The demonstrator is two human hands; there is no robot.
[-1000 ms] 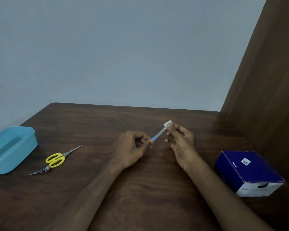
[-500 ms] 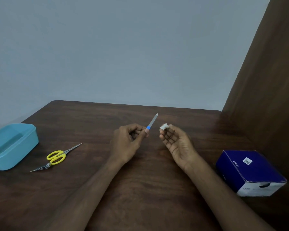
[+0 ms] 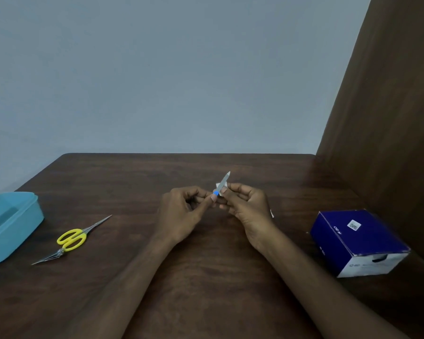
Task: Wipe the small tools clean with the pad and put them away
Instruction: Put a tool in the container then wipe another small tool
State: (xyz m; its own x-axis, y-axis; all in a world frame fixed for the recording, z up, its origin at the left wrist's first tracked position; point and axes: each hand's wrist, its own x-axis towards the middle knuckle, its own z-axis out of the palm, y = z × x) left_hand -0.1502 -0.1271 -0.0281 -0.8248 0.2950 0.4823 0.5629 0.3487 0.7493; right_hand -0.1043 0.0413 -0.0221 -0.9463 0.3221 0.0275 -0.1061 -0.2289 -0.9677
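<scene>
My left hand (image 3: 181, 214) pinches the blue handle end of a slim metal nail file (image 3: 224, 182), whose tip points up and away from me. My right hand (image 3: 245, 206) pinches a small white pad (image 3: 222, 190) against the file just above the blue part. Most of the pad is hidden behind the file and my fingers. Yellow-handled scissors (image 3: 71, 238) and metal tweezers (image 3: 48, 258) lie together on the table at the left. A light blue plastic container (image 3: 12, 226) stands at the far left edge.
A dark blue and white cardboard box (image 3: 357, 241) lies on the wooden table (image 3: 206, 289) at the right. A brown wooden panel (image 3: 389, 118) rises along the right side. A small white scrap (image 3: 271, 213) shows beside my right wrist.
My hands had drawn apart, freeing the file from the pad. Now my right hand has come back and pinches the pad onto the file near its blue handle.
</scene>
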